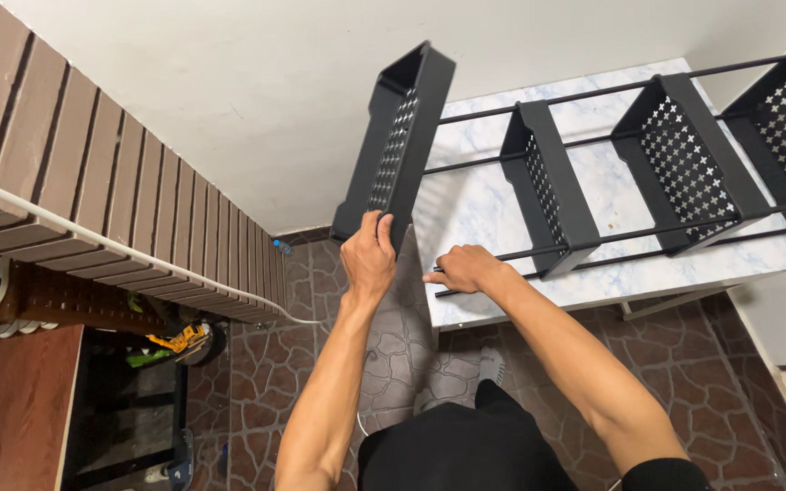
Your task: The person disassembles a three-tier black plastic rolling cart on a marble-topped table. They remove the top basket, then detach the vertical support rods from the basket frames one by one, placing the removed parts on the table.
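Your left hand (370, 256) is closed around the lower end of a loose black shelf tray (395, 145), fingers wrapped over its edge, holding it tilted up in the air just off the left end of the rack; its perforated wall faces right. Your right hand (466, 269) is curled tight on the end of a thin black rod (493, 261) at the rack's near lower corner, index finger pointing left along it. The black rack frame (648, 150) lies on its side across the white marble-pattern table (475, 205), three perforated trays already strung on the rods, well spaced. The loose tray sits close to the free rod ends; can't tell if it touches them. Below: brown stone-pattern floor (275, 364), your socked foot (491, 365), slatted brown panel (129, 209) on the left, yellow tool (179, 340) under it.
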